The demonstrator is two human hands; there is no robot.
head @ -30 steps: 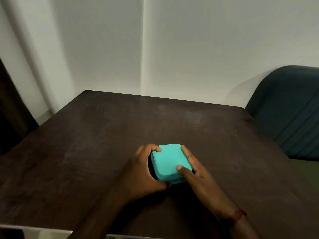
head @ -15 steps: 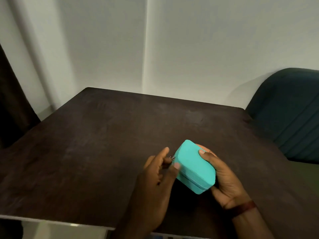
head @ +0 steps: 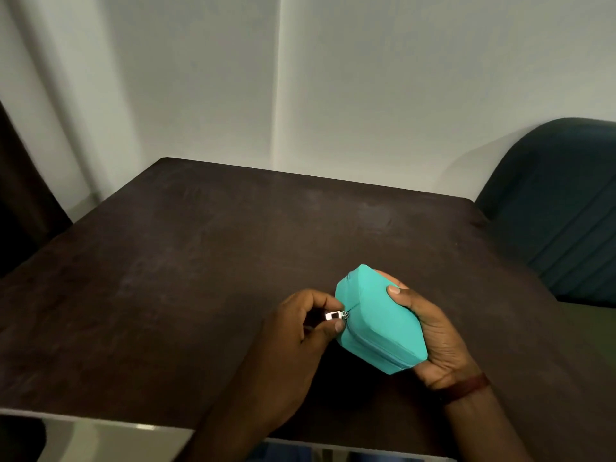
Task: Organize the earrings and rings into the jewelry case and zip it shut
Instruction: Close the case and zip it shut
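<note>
The right hand (head: 436, 341) grips the turquoise jewelry case (head: 380, 321), tilted on edge over the desk (head: 200, 278), thumb on the lid, to brace it and present the zip seam while the left hand (head: 300, 331) pinches the metal zipper pull (head: 333, 316).

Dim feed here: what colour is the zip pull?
The zip pull is silver; head view shows it.
</note>
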